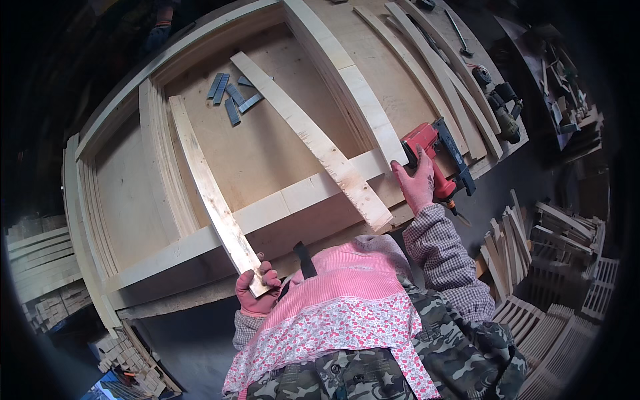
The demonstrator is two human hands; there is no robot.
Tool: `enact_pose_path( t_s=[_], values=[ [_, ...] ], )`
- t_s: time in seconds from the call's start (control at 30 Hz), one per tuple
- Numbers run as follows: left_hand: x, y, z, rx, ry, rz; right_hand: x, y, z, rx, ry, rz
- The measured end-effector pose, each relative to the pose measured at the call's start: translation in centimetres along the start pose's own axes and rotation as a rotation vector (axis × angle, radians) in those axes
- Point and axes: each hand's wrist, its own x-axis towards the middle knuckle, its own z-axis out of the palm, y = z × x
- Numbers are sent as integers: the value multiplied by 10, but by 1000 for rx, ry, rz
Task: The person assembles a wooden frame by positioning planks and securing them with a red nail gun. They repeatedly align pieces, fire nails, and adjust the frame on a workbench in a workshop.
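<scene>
My left hand (256, 287), in a pink glove, grips the near end of a pale wooden slat (207, 192). This slat slopes across the front rail of a large wooden frame (310, 192), its far end over the frame's inside. My right hand (417, 181), also gloved, is at the frame's right front corner, with thumb and a finger spread. Against it lies a red pneumatic stapler (425, 137) with a dark magazine; whether the hand grips the tool or the corner is unclear, as some fingers are hidden. A second, rough-edged slat (315, 145) lies across the front rail.
Several strips of staples (234, 95) lie on the plywood panel inside the frame. Loose slats (440, 75), a hammer (460, 35) and a cordless power tool (505, 110) are at the table's right. Stacked wood (45, 260) stands left; slatted wooden pieces (550, 335) lie lower right. A person's arm (162, 25) shows at top left.
</scene>
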Motion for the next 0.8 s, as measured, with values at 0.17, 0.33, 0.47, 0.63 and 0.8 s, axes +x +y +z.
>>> enact_pose_path(
  t_s=[0.17,0.33,0.47,0.63,0.8],
  values=[
    [-1,1,6,290,207,78,-40,-36,-21,91,-298,-52],
    [10,-14,21,737,492,220,-68,-84,-13,-356,-573,-390],
    [9,-21,34,953,558,310,-59,-99,9,-585,-685,-333],
    [-35,-1,55,259,-46,93,-40,-101,-2,207,-843,-21],
    [-85,2,69,238,-139,60,-24,-110,-27,1060,-1238,521]
  ],
)
